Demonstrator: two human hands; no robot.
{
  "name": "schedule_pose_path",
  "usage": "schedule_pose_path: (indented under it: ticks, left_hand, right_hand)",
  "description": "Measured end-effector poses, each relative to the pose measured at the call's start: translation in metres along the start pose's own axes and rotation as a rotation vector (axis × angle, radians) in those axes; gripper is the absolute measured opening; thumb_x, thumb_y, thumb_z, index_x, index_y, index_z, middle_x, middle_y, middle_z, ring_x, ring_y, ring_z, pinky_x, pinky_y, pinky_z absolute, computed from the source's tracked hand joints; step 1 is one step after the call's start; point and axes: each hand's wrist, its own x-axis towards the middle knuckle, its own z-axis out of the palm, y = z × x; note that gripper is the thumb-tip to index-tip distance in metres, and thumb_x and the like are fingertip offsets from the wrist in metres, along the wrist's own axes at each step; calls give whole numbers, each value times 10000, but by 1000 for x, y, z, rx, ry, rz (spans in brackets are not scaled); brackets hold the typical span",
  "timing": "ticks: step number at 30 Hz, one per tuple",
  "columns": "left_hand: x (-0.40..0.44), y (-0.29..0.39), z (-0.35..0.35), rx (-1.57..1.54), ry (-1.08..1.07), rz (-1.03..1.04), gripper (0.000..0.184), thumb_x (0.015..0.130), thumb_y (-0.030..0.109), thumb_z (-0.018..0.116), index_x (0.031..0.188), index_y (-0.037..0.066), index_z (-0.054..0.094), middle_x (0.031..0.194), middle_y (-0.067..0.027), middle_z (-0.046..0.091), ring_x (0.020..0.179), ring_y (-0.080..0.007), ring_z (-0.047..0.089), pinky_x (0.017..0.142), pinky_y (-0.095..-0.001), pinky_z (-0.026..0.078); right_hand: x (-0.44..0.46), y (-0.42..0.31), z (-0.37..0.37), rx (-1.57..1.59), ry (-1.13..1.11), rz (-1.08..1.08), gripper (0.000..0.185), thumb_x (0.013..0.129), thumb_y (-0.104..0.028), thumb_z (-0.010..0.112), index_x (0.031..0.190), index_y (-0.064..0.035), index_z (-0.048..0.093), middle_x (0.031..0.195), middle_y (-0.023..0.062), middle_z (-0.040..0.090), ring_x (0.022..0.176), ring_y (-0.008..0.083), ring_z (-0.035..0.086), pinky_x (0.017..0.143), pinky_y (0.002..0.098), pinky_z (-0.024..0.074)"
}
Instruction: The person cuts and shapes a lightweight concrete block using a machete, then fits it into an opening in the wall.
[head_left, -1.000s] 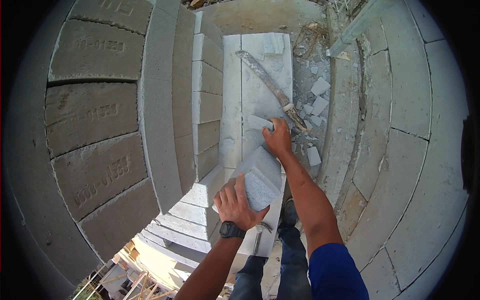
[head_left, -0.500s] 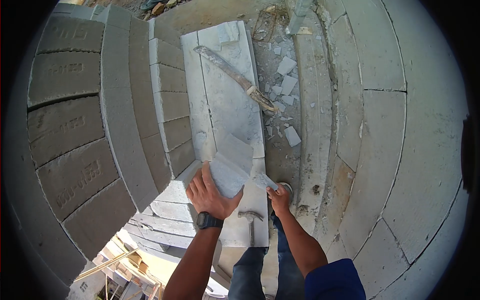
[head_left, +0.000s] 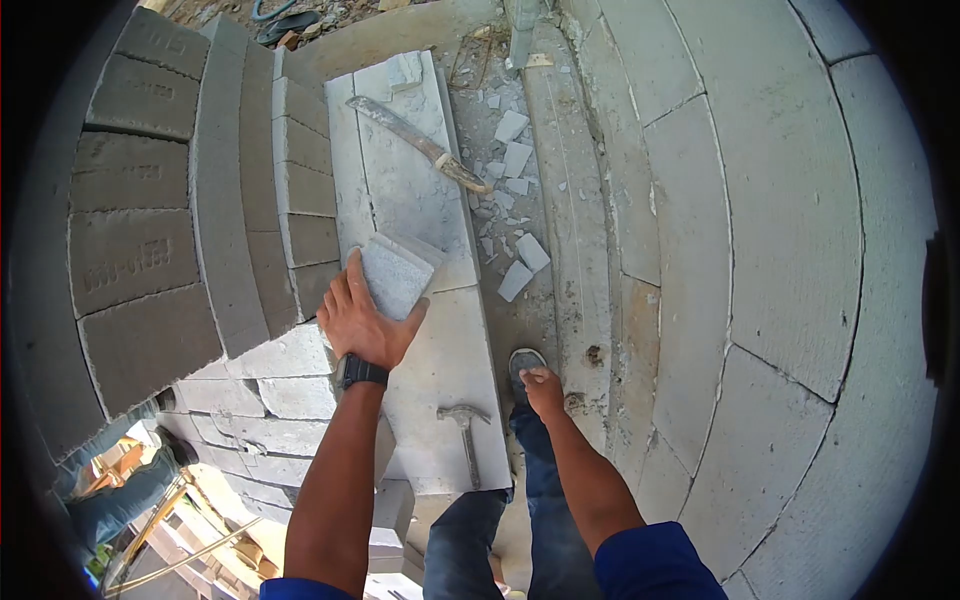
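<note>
My left hand (head_left: 368,322), with a dark watch at the wrist, spans a small cut piece of aerated concrete block (head_left: 395,282), thumb on one side and fingers on the other. The piece stands on a bench of pale block slabs (head_left: 435,350). My right hand (head_left: 543,393) is curled closed above my shoe, with nothing visible in it. Nearer to me on the slab lies a claw hammer (head_left: 465,440). Farther off, a machete (head_left: 415,138) with a worn handle lies diagonally across the slabs.
Stacked blocks (head_left: 135,250) rise on the left, and a block wall (head_left: 780,240) stands on the right. Broken block chips (head_left: 517,160) litter the floor beside the bench. A small offcut (head_left: 404,70) sits at the far end. Another person's leg (head_left: 130,495) shows at lower left.
My right hand has let go of a thin block chip and dropped lower; another flat chip now lies on the floor. The view has shifted, while my left hand stays on the block piece.
</note>
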Motion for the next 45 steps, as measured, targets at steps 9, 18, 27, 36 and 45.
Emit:
schedule_pose_path:
  ticks: [9,18,27,36,45]
  left_hand:
    - [-64,-20,-11,-66,13,-71,1218,627,466,934,1602,119,292,1330,-197,538,1246,-391,532,1084,-522,408]
    - [-211,-93,-46,-1428,-161,-539,790,804,236,835,1474,5,486,1330,-147,620,1176,-280,621,1005,-419,514]
    - [-214,-69,-78,-1481,-644,-961,697,843,357,780,1375,-31,551,1247,-158,676,1126,-312,676,973,-447,545]
    - [-81,16,-47,-779,-587,-696,1206,605,537,912,1356,-263,410,1324,-334,607,1179,-357,661,967,-394,552]
    - [49,108,-102,-631,-772,-566,1179,628,618,851,1318,-266,487,1223,-319,678,1120,-351,702,962,-386,553]
  right_hand:
    - [-176,62,-15,-60,-80,-192,406,947,-297,760,1170,31,675,890,142,738,808,259,704,760,372,561]
    - [-302,-81,-60,-564,63,-797,805,828,-350,826,1528,-146,486,1485,204,456,1370,388,462,1129,525,408]
    - [-302,-144,-52,-651,-62,-1322,829,889,-273,748,1623,-260,363,1618,172,351,1526,357,291,1221,645,240]
    - [-200,-186,-78,-654,101,-993,1026,675,-403,954,1484,-22,450,1525,255,386,1437,441,386,1187,687,284]
    - [-140,-270,-96,-504,376,-1037,1063,614,-289,958,1469,5,400,1471,260,417,1376,473,414,1159,661,307]
